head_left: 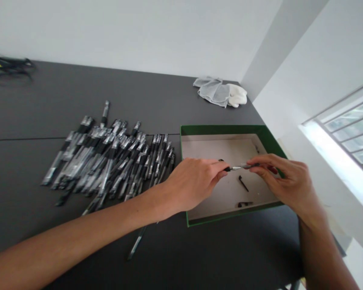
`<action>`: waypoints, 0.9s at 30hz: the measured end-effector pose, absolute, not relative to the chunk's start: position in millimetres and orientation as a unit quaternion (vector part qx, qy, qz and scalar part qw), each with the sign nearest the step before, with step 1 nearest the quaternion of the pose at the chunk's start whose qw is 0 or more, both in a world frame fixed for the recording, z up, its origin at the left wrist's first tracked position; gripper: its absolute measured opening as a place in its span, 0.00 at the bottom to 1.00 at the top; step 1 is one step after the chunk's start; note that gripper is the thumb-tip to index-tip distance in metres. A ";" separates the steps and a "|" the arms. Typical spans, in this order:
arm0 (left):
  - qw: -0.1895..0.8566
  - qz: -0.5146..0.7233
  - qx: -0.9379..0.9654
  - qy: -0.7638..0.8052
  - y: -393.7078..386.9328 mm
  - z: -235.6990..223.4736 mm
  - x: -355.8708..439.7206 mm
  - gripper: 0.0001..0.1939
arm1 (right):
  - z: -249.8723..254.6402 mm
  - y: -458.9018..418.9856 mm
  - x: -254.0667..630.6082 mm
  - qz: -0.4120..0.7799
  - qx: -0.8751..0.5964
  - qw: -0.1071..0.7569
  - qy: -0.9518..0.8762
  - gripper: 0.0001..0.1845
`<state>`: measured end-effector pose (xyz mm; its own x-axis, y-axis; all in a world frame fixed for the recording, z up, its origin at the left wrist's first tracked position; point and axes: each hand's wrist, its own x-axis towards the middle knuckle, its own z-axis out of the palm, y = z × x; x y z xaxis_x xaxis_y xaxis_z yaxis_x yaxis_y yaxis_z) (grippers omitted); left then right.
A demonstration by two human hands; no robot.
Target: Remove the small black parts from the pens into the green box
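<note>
Matte dark worktop (63, 100), smooth, with one thin seam across it, carries a shallow green-walled box (230, 129) with a pale cardboard floor. Over that box both hands hold one slim pen (240, 166), black at one end, shiny metal in the middle. Left hand (193, 183) pinches the black end between its fingers; right hand (286, 181) pinches the other end, hiding it. Two small dark bits (243, 183) lie on the box floor; what they are is hard to tell. Left of the box sprawls a heap of pens (109, 161) in glossy clear sleeves. Crumpled grey-and-white gloves (220, 92) sit by the far edge, black cables (6, 66) cut off at the far left. Bare worktop lies near the forearms.
</note>
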<state>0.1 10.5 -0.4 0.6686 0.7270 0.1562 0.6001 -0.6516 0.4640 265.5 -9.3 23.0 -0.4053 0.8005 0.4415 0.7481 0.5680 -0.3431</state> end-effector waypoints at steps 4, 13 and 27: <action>0.187 0.171 0.891 0.376 11.1 -1.8 0.5 0.19 | 24.1 -8.6 265.7 0.043 -0.471 0.296 -0.830 0.05; 0.213 0.145 0.895 0.364 13.5 4.5 2.1 0.13 | 22.0 -14.7 255.9 0.088 -0.457 0.268 -0.844 0.06; 0.230 0.167 0.903 0.322 14.0 4.4 -2.5 0.10 | 18.0 -23.3 249.1 0.077 -0.444 0.288 -0.845 0.07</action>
<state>-2.5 14.0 4.4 0.7365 0.6587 0.1540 0.5048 -0.6867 0.5230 249.1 -23.3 18.0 -0.4396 0.7949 0.4182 0.7067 0.5935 -0.3852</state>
